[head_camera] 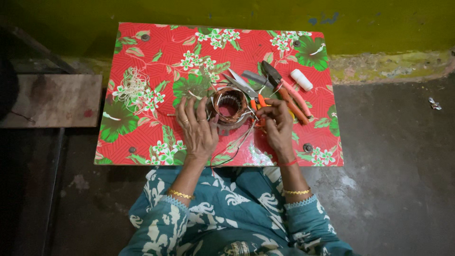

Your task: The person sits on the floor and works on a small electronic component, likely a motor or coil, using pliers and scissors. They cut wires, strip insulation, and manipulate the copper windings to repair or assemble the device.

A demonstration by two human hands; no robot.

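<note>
The counter (pixel 142 52) carried a red cover patterned with green leaves and white flowers. The wire coil (pixel 230 105) was copper-brown. The pliers (pixel 290 97) had orange-pink handles. The thread spool (pixel 302 79) was white. The wall (pixel 237 12) was yellow-green. The sleeves (pixel 156 223) were teal with white motifs; the bangles (pixel 181 194) were gold.

A small tabletop (pixel 142 52), covered in red cloth printed with green leaves and white flowers, is set on a dark floor against a yellow-green wall. A ring-shaped copper-wound coil (pixel 229 106) is placed near its middle. Left of the coil a tangle of pale thread (pixel 131 87) is seen; right of it, scissors (pixel 240 81), orange-handled pliers (pixel 286 93) and a white spool (pixel 301 79).
</note>
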